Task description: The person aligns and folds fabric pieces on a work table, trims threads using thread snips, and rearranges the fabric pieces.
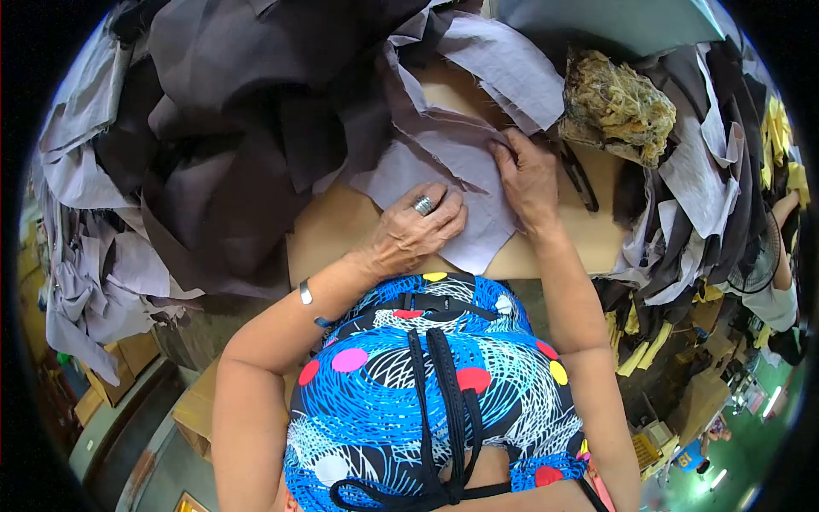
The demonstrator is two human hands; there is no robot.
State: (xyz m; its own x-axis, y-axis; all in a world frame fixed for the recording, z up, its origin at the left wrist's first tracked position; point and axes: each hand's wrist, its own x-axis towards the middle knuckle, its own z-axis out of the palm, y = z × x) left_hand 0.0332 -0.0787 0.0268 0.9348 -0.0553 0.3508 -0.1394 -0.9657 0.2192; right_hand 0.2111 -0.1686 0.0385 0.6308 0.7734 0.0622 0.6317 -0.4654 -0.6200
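Observation:
A pale lavender fabric piece (478,230) with frayed edges lies in front of me on the tan work surface. My left hand (418,224), wearing a silver ring, rests on it with curled fingers closed on the cloth; the fingertips are partly hidden. My right hand (531,177) pinches the cloth's upper right edge between thumb and fingers. Just right of that hand lies a narrow black tool (580,177), whose kind I cannot make out. Another lavender fabric strip (503,64) lies above the right hand.
Dark brown fabric (230,171) is heaped at the left and back. A block-shaped bundle of yellowish thread scraps (623,107) sits at the back right, beside hanging fabric pieces (695,183). The tan board (337,235) ends near my body. Another person's arm (783,247) shows far right.

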